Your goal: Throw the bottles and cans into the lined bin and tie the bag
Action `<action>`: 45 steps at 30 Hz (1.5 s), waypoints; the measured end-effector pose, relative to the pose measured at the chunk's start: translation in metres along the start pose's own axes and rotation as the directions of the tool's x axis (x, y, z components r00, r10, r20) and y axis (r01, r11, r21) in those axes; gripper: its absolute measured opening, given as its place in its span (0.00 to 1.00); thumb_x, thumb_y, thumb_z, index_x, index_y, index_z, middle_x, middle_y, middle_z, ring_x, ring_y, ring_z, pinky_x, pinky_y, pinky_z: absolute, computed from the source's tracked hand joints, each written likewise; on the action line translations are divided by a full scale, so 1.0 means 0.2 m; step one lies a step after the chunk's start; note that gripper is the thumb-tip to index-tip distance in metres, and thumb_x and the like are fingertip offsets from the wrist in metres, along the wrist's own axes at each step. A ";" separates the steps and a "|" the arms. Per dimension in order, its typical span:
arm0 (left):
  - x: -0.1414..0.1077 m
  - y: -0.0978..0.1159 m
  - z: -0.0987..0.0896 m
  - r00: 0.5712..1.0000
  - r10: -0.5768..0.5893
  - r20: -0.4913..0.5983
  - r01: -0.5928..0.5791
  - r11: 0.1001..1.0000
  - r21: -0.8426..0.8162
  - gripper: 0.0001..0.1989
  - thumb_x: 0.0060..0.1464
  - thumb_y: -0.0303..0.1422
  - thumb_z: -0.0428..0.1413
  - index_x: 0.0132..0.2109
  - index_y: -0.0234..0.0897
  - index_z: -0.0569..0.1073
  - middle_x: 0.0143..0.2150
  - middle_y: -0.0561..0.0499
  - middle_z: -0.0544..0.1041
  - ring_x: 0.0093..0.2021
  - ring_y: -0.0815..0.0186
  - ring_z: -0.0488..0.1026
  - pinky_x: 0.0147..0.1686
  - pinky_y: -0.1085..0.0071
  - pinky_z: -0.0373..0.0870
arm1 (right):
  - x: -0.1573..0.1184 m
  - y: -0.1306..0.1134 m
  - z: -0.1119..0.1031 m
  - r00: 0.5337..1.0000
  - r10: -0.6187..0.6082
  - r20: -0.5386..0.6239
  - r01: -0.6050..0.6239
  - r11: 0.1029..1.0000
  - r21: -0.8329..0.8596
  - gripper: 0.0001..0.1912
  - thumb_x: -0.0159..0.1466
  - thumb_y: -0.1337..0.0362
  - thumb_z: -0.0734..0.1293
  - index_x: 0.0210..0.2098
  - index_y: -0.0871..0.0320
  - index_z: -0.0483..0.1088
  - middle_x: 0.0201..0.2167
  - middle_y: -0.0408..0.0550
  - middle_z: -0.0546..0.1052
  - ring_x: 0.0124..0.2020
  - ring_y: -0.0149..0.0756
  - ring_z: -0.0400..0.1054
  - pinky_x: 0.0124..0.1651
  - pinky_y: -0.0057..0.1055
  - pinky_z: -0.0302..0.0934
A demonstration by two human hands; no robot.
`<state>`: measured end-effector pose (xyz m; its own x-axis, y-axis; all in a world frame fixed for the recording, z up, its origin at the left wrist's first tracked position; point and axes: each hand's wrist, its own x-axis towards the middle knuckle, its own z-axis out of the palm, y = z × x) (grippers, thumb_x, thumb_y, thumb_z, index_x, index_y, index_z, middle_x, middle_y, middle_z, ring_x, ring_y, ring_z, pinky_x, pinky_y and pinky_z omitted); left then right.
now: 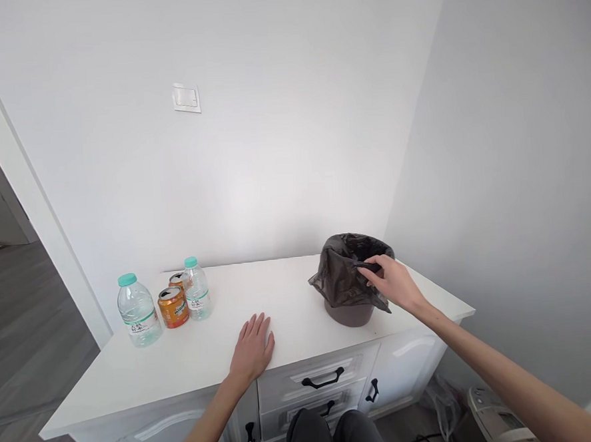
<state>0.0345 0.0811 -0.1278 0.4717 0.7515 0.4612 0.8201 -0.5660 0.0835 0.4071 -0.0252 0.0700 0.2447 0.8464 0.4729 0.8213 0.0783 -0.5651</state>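
Note:
My left hand (253, 345) lies flat on the white cabinet top, palm down with fingers stretched out, holding nothing. At the near right rim of a small brown trash bin (350, 314), my right hand (390, 280) pinches a dark edge of the black trash bag (339, 278). This bag lines the bin, and its border hangs loosely over the outside. What lies inside the bin is hidden.
On the left of the cabinet top (284, 282) stand a clear bottle (138, 314) with a teal cap, an opened orange can (173, 307), another can (177, 279) behind it, and a second bottle (196, 290). A light switch (186, 97) is on the wall.

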 end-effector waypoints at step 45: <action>0.47 -0.29 -0.95 0.927 -0.090 -0.365 0.216 0.923 0.319 0.27 0.67 0.43 0.44 0.64 0.31 0.66 0.70 0.28 0.60 0.71 0.39 0.56 0.65 0.41 0.55 | -0.18 0.74 0.74 0.971 0.182 0.156 -0.231 0.877 0.420 0.11 0.61 0.58 0.61 0.38 0.53 0.72 0.36 0.45 0.82 0.28 0.38 0.76 0.41 0.36 0.68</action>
<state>-0.0304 0.1203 0.0774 0.2446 0.6238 0.7424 0.9619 -0.2524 -0.1049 0.4431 0.0336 -0.1302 0.3066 0.9180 0.2515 0.4475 0.0942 -0.8893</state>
